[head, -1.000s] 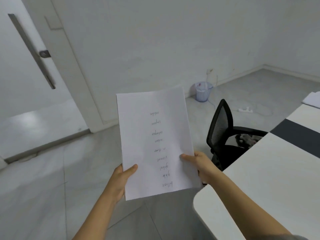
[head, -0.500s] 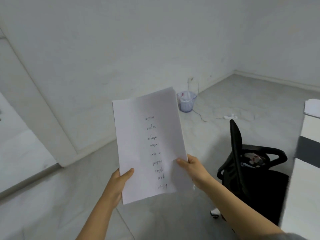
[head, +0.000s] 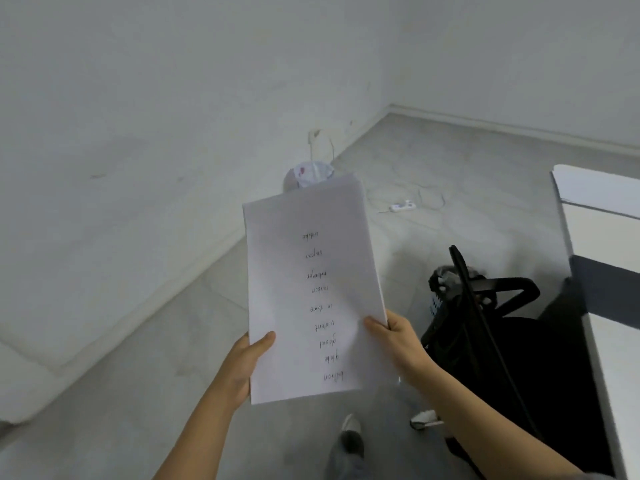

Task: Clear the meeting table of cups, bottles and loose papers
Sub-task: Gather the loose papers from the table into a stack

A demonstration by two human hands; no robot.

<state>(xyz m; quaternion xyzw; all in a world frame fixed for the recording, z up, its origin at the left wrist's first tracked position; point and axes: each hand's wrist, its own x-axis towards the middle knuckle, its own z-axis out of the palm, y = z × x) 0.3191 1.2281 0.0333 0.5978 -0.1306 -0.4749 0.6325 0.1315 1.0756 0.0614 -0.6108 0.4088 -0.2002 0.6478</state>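
I hold a white sheet of paper [head: 311, 289] with handwritten words, upside down to me, out over the floor. My left hand [head: 242, 365] grips its lower left edge with the thumb on top. My right hand [head: 398, 337] grips its right edge. Just beyond the sheet's top edge stands a small waste bin [head: 310, 174] with crumpled paper inside, against the wall and partly hidden by the sheet. More white paper [head: 599, 190] lies on the meeting table [head: 609, 341] at the far right.
A black mesh office chair [head: 485, 323] stands to the right, between me and the white table with its dark strip. A white power strip [head: 403, 206] and its cable lie on the grey floor. My foot [head: 349, 434] shows below the paper.
The view has swung right and moved forward: the door is out of sight, the bin is nearer and now sits right behind the sheet's top. Both hands keep the same grip.
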